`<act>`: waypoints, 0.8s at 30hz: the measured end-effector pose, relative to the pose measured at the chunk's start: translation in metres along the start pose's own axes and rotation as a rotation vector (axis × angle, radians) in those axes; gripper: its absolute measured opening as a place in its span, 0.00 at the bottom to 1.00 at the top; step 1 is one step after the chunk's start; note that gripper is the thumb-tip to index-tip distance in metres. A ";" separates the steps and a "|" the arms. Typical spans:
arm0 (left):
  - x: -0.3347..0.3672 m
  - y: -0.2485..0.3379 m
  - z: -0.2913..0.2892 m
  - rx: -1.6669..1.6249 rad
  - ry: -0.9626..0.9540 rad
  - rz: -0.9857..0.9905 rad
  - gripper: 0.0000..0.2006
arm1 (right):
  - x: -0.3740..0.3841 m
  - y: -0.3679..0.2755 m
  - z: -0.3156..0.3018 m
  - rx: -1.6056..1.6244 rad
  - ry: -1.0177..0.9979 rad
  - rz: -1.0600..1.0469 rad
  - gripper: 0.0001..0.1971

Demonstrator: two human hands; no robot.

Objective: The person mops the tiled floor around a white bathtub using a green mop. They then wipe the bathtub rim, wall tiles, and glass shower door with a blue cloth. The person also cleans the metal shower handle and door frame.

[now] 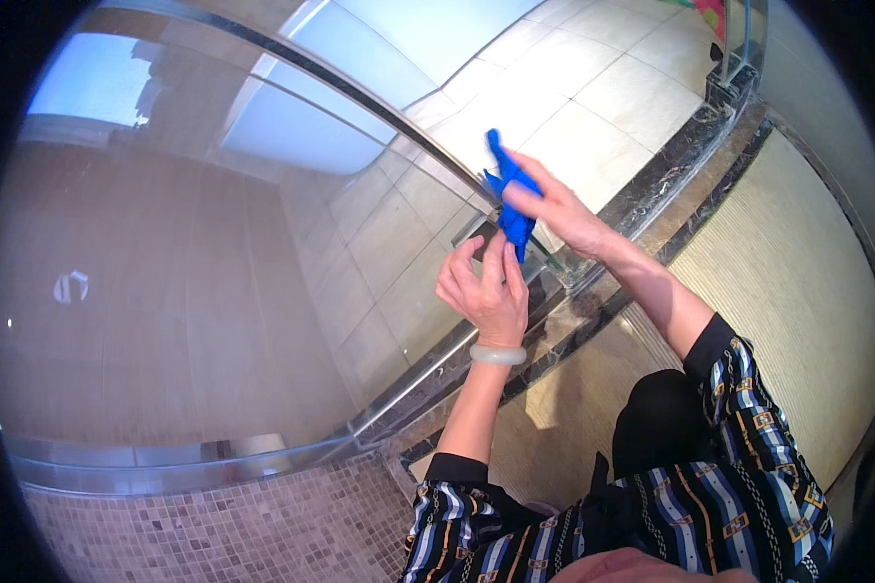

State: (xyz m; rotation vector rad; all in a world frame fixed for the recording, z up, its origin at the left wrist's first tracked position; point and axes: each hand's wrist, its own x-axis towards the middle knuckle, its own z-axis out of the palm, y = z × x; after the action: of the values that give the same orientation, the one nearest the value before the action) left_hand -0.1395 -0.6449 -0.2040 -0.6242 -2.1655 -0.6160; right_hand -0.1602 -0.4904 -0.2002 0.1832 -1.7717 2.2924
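Observation:
A crumpled bright blue cloth [517, 225] is bunched at the edge of a glass door [214, 282], beside a small metal fitting. My right hand [562, 216] grips its upper part, the thumb lying across the folds and one end sticking up past the fingers. Just below, my left hand [486, 291], with a pale bangle [498, 355] on the wrist, has its fingers bent and their tips closed on the cloth's lower end. Folds of cloth hide the fingertips in part.
A metal rail [331, 73] runs along the glass. Dark marble sill [666, 180] edges the pale tiled floor [593, 92] beyond. Ribbed beige flooring [787, 272] lies to the right, small mosaic tiles [253, 530] at lower left. Another glass panel with a metal fitting [734, 83] stands at upper right.

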 end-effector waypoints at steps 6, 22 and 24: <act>-0.009 -0.022 0.005 -0.138 -0.085 -0.072 0.07 | -0.019 0.029 -0.015 -0.937 -0.073 -0.315 0.27; -0.024 -0.016 0.013 -0.407 -0.141 -0.322 0.17 | -0.017 0.031 0.012 -0.861 0.157 -0.581 0.34; -0.029 -0.019 0.016 -0.422 -0.164 -0.333 0.17 | -0.034 0.048 0.006 -0.872 0.157 -0.363 0.32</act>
State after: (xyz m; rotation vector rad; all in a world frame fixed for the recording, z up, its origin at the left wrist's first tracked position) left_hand -0.1429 -0.6564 -0.2400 -0.5462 -2.3303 -1.2616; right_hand -0.1405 -0.5109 -0.2523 0.1376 -2.2320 1.1220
